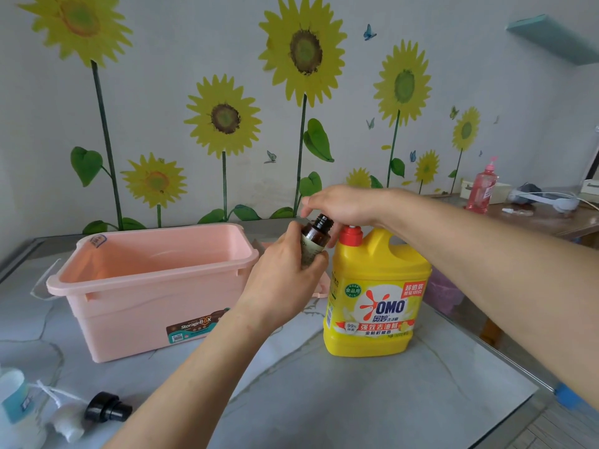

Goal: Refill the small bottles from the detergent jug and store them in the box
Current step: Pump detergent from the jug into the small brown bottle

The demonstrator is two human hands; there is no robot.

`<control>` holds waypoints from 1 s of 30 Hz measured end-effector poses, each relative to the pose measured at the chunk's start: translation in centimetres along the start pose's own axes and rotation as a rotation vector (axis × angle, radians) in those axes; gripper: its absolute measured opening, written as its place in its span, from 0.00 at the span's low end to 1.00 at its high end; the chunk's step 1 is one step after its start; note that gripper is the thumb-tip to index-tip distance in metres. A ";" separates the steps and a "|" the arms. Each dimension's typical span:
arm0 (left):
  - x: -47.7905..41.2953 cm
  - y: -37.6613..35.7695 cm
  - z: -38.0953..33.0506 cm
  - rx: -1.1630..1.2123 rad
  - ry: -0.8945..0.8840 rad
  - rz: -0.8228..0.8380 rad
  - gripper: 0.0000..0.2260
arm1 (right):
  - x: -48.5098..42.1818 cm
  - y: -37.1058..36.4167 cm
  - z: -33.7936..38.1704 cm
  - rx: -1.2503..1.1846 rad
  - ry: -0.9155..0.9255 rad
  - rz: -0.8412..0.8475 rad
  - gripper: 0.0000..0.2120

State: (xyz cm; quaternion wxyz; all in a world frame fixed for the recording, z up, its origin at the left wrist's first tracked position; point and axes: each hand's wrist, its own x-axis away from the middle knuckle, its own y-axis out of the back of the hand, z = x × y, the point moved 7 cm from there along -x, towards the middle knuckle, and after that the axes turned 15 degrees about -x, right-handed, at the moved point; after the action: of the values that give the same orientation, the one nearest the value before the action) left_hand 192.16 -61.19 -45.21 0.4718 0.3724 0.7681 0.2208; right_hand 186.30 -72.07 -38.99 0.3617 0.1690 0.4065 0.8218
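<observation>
Closest, at 7 o'clock in the view, a pale bottle with a blue label sits at the table's near edge. Just beside it at 3 o'clock lie 1 white pump head and 1 black pump cap, both on their sides. Both bare forearms reach in over the grey marbled top. The left hand wraps its fingers and thumb round the lower half of 1 small brown bottle and holds it off the table, tilted with its uncapped threaded neck toward 1 o'clock. That neck is just beside the top of the yellow detergent jug, which stands upright on the table at 3 o'clock of the left hand. The right hand sits over the jug's red collar, fingers bent down above the bottle's mouth and thumb down beside its neck. The pump top is hidden under the palm, so I cannot tell whether the hand grips it or only presses on it. At 9 o'clock of the hands stands the pink storage box, open side up, well apart from the jug. Farther off, at 2 o'clock, 1 pink pump bottle stands on a wooden desk. Sunflower stickers cover the wall behind.
</observation>
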 end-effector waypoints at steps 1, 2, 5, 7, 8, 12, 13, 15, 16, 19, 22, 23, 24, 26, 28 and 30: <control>0.0 0.0 0.0 0.003 -0.001 -0.002 0.08 | 0.0 0.0 0.1 0.008 -0.007 0.011 0.22; 0.1 0.1 0.0 0.006 0.000 -0.003 0.08 | 0.1 0.2 0.1 -0.017 -0.017 0.025 0.22; 0.1 0.2 -0.2 0.014 -0.003 -0.006 0.08 | 0.3 1.0 0.3 -0.133 -0.013 0.034 0.23; 0.0 0.2 -0.1 0.019 -0.003 -0.004 0.08 | 0.2 0.9 0.2 -0.163 -0.001 0.019 0.23; -0.1 0.2 -0.1 0.017 -0.005 -0.005 0.09 | 0.2 0.7 0.2 -0.142 0.005 0.011 0.23; 0.0 -0.2 0.1 0.003 -0.008 -0.001 0.07 | 0.1 0.1 0.1 -0.003 -0.008 0.013 0.23; 0.0 -0.2 0.0 0.007 -0.005 -0.001 0.08 | 0.1 0.2 0.2 -0.025 -0.023 0.031 0.23; 0.1 -0.1 -0.1 0.013 -0.005 -0.003 0.09 | 0.3 0.7 0.3 -0.087 -0.033 0.049 0.24; 0.1 0.0 -0.1 0.014 -0.008 -0.007 0.09 | 0.2 0.9 0.3 -0.104 -0.024 0.045 0.24; 0.0 0.0 -0.3 0.016 -0.024 -0.007 0.07 | -0.1 0.6 -0.2 -0.096 -0.002 0.013 0.24; 0.1 -0.3 -0.1 0.012 -0.019 0.006 0.08 | -0.2 0.3 -0.2 -0.012 -0.002 0.012 0.24; 0.1 -0.3 -0.1 0.009 -0.013 0.006 0.08 | -0.1 0.4 -0.1 -0.025 -0.012 0.028 0.24; 0.1 -0.4 0.0 0.004 -0.007 0.006 0.09 | 0.0 0.6 0.0 -0.055 -0.022 0.037 0.25; 0.1 -0.2 -0.1 -0.002 -0.006 -0.001 0.09 | 0.1 1.0 0.3 -0.093 -0.016 0.034 0.25; 0.1 -0.1 -0.2 0.000 -0.008 -0.004 0.09 | -0.1 0.9 0.3 -0.095 0.010 0.008 0.24; 0.0 -0.2 -0.1 0.000 -0.006 -0.001 0.09 | -0.2 0.3 0.1 -0.045 0.029 -0.013 0.21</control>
State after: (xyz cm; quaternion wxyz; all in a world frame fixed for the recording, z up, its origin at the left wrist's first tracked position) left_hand 191.99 -61.31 -45.27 0.4743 0.3727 0.7667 0.2198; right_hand 186.32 -72.30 -38.71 0.3647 0.1464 0.3940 0.8308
